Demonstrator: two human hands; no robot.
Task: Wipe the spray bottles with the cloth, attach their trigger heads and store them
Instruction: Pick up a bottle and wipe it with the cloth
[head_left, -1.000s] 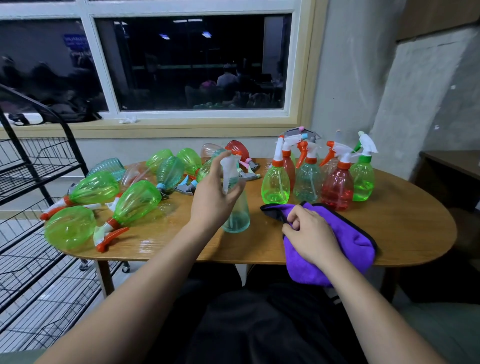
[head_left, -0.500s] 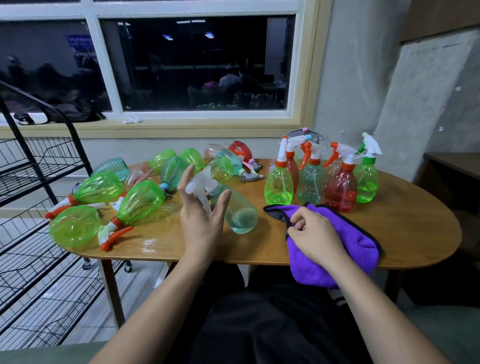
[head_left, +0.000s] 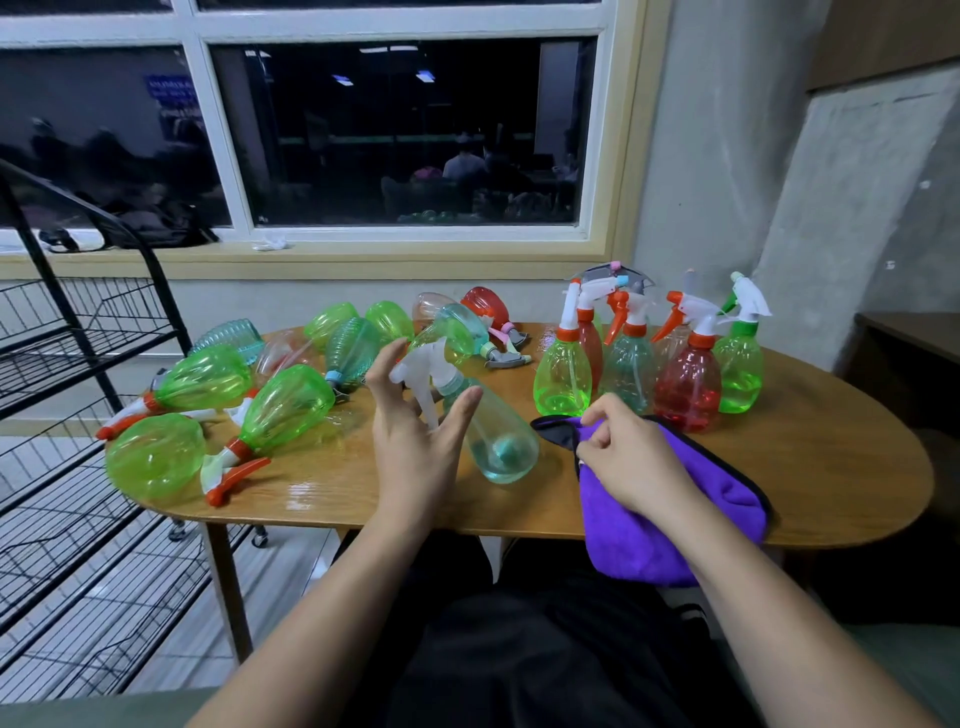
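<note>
A black wire rack (head_left: 78, 338) stands at the far left, cut off by the frame edge. On the left half of the table (head_left: 779, 467) lies a pile (head_left: 288, 405) of bottles on their sides, mostly green, some with orange-and-white heads. They overlap, so the far ones are hard to tell apart.

Near the table's middle the left hand (head_left: 415, 441) is spread wide over the trigger head (head_left: 423, 364) of the bottle (head_left: 498, 441), thumb touching its neck. The bottle is clear pale teal with a white head, and lies tilted with its base toward the near edge. The hand hides part of the trigger, and I cannot tell whether the fingers bear on it.

Just right, the right hand (head_left: 634, 457) pinches the far edge of the purple, black-trimmed cloth (head_left: 649, 545), which hangs over the near table edge. Beyond it stand upright bottles (head_left: 688, 389), green, teal and red, with the rear ones largely hidden.
</note>
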